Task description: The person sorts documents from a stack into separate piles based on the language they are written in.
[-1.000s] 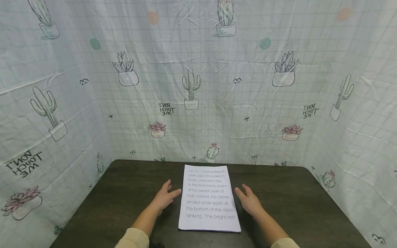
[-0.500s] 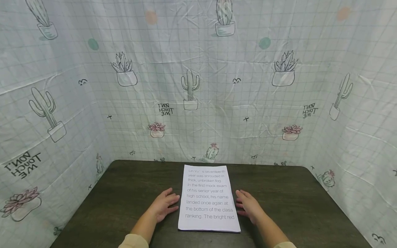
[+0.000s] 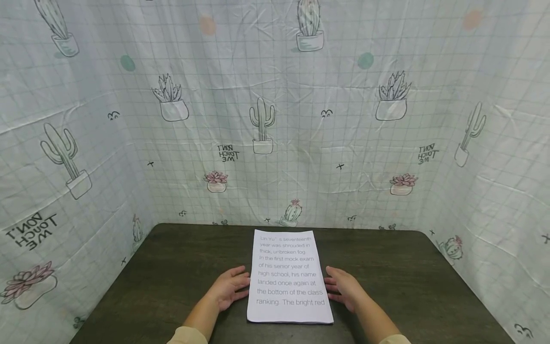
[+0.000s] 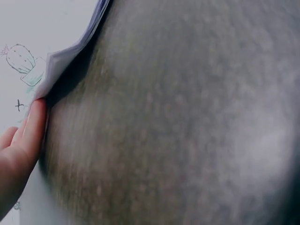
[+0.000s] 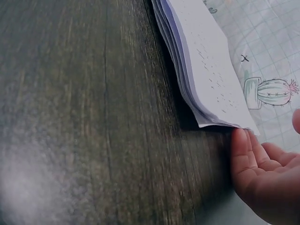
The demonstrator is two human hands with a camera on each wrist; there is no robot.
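Observation:
A stack of printed paper sheets point(image 3: 288, 279) lies flat on the dark wooden table, its text facing me. My left hand point(image 3: 229, 289) is at the stack's left edge, fingers extended toward it. On the opposite side, my right hand point(image 3: 345, 288) has its fingertips at the right edge. In the left wrist view, the straight fingers point(image 4: 33, 126) meet the side of the paper point(image 4: 65, 56). The right wrist view shows fingertips point(image 5: 240, 138) right at the edge of the layered sheets point(image 5: 206, 70), with the palm turned up.
The dark wooden tabletop point(image 3: 180, 258) extends to either side of the paper. A light curtain point(image 3: 275, 181) printed with a grid and potted cacti stands behind the table and along both sides.
Both hands have moved slightly toward me and inward to the paper's edges, with their fingers turned more toward it. The stack stays in place on the table.

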